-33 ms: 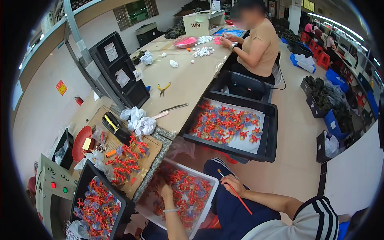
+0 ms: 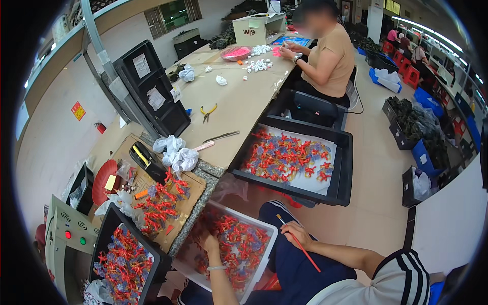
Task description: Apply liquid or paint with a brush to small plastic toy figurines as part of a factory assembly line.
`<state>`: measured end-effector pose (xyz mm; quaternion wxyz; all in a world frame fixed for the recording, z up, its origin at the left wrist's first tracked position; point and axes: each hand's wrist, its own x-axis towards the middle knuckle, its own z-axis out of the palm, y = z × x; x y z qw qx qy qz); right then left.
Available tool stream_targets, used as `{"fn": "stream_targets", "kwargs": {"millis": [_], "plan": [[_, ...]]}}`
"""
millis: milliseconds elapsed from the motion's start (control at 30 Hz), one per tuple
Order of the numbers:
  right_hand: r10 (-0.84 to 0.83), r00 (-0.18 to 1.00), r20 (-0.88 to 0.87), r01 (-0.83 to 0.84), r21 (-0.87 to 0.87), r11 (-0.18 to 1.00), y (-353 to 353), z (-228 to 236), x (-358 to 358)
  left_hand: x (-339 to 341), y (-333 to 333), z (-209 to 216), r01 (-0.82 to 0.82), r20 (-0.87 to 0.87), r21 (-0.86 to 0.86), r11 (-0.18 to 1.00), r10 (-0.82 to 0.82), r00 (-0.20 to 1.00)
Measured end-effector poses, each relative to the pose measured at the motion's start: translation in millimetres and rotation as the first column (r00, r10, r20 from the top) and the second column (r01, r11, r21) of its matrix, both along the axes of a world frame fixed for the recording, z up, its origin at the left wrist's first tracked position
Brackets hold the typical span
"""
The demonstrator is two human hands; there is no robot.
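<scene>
My left hand [image 2: 207, 241] reaches down into a white plastic bin [image 2: 271, 243] at my lap, below the bench corner. Small red, purple and yellow figurines [image 2: 239, 249] fill this bin. The fingers dip among the pieces and are dim and partly hidden, so whether they grip one cannot be made out. Over my right thigh, my right hand [image 2: 297, 235] is closed around a thin red-handled paintbrush [image 2: 309, 255], its bristles pointing up and away from me. Similar red figurines [image 2: 161, 203] lie on a brown board [image 2: 195, 185] on the bench left of the bin.
Black trays of figurines stand at left [image 2: 161, 262] and right [image 2: 346, 168]. The long table [image 2: 223, 147] carries tweezers [image 2: 221, 137], yellow-handled pliers [image 2: 208, 113] and crumpled white plastic [image 2: 178, 153]. A co-worker [image 2: 328, 56] sits at its far right side. A control box [image 2: 71, 229] stands at lower left.
</scene>
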<state>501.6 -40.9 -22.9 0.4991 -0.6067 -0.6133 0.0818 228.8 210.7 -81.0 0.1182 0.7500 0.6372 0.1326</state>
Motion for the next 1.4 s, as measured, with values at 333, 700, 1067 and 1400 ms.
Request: {"fn": "stream_targets", "kwargs": {"millis": [333, 700, 1067, 1400], "plan": [[-0.022, 0.999, 0.032, 0.023, -0.019, 1.000, 0.6, 1.2, -1.3, -36.3, -44.2, 43.9, 0.020, 0.192, 0.270, 0.963, -0.074, 0.979], [0.245, 0.951, -0.190, -0.236, 0.068, 0.969, 10.4, 71.3, -38.6, -47.7, -171.8, 89.6, -0.108, 0.959, -0.282, 0.953, 0.282, -0.014], [0.567, 0.728, -0.386, -0.645, -0.101, 0.758, 39.9, 118.3, -184.6, -32.8, -257.2, 145.1, -0.002, 0.902, -0.401, 0.916, 0.394, -0.177], [0.435, 0.654, -0.619, -0.646, -0.158, 0.747, 14.1, 113.6, -178.9, -41.5, -295.9, 151.1, 0.233, 0.919, -0.207, 0.950, 0.271, -0.287]]}}
